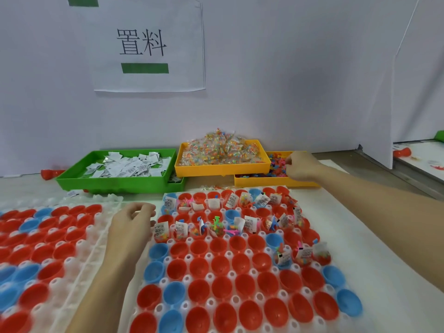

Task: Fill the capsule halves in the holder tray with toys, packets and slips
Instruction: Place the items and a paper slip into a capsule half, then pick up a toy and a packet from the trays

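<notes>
A clear holder tray (355, 251) in front of me carries several red and blue capsule halves (221, 265); the far rows hold toys, packets and slips (249, 223), the near rows are hollow. My right hand (300, 165) reaches into the lower yellow bin of small coloured toys (276, 168), fingers curled among them; whether it grips one is hidden. My left hand (133, 218) hovers at the tray's left edge with fingers loosely curled, nothing visible in it.
A green bin of white slips (127, 165) stands at the back left. An upper yellow bin of clear packets (221, 152) sits beside it. A second holder tray with capsule halves (43, 248) lies at my left. A white wall with a paper sign closes the back.
</notes>
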